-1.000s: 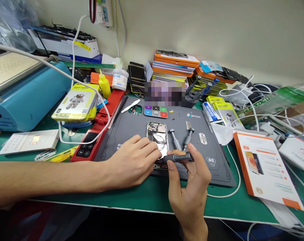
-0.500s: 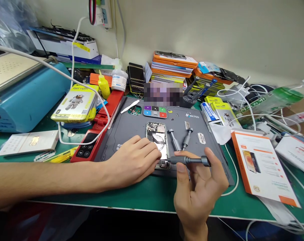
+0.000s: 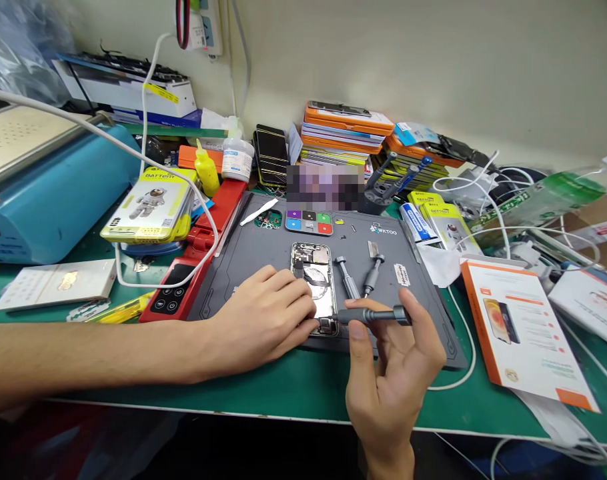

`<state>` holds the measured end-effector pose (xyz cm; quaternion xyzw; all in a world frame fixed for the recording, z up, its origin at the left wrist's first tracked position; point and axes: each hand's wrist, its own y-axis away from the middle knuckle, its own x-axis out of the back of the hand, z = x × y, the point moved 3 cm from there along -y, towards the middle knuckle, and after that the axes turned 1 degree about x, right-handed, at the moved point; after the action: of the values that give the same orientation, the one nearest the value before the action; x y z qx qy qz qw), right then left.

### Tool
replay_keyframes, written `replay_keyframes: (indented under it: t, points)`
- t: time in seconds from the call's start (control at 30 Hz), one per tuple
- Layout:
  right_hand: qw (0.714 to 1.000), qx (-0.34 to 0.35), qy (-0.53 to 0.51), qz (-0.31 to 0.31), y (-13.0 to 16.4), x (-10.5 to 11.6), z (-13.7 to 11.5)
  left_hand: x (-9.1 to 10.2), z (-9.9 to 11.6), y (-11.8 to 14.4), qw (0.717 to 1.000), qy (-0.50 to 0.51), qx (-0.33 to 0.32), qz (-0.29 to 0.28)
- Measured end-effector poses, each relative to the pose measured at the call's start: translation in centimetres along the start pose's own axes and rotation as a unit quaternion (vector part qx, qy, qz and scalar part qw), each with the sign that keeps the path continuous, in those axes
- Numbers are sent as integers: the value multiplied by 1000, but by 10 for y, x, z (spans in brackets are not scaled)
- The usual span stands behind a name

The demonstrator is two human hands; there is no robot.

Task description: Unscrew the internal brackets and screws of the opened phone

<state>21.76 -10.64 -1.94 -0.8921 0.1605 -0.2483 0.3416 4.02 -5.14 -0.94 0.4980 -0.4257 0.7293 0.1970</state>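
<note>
An opened phone (image 3: pixel 316 277) with its insides showing lies on a grey work mat (image 3: pixel 253 257). My left hand (image 3: pixel 261 320) rests on the mat and presses on the phone's left side and lower end. My right hand (image 3: pixel 391 373) holds a grey screwdriver (image 3: pixel 376 315) almost level, its tip at the phone's lower end beside my left fingertips. Two more grey tools, a second screwdriver (image 3: pixel 347 279) and a scraper tool (image 3: pixel 372 270), lie on the mat just right of the phone.
A small tray of coloured compartments (image 3: pixel 309 222) sits at the mat's far edge. A blue machine (image 3: pixel 53 193), yellow battery boxes (image 3: pixel 148 203) and a red device (image 3: pixel 203 250) stand left. Stacked boxes (image 3: pixel 348 130) line the wall. An orange-edged box (image 3: pixel 521 330) and white cables (image 3: pixel 503 220) lie right.
My right hand swung the screwdriver out to the right, then drew it back a little, the tip staying at the phone's lower end. My left hand stayed put.
</note>
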Motion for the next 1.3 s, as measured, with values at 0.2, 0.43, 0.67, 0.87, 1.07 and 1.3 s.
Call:
replay_keyframes:
  t: [0.2, 0.43, 0.67, 0.87, 1.07, 1.3]
  points:
    - [1000, -19, -9, 10, 2, 2, 1, 1, -3, -2, 997, 40, 46, -50]
    - [999, -33, -13, 16, 2, 4, 1, -4, -4, -1, 995, 50, 56, -64]
    - [999, -26, -16, 9, 1, 3, 1, -2, -4, -2, 997, 55, 49, -35]
    - [1000, -19, -18, -1, 1, 3, 2, -3, -4, -1, 996, 64, 46, -30]
    - [999, -12, -20, -23, 2, 1, 0, -3, -3, 1, 997, 65, 43, -25]
    - [1000, 0, -12, -15, 0, 0, 1, -3, -2, 1, 997, 70, 26, -21]
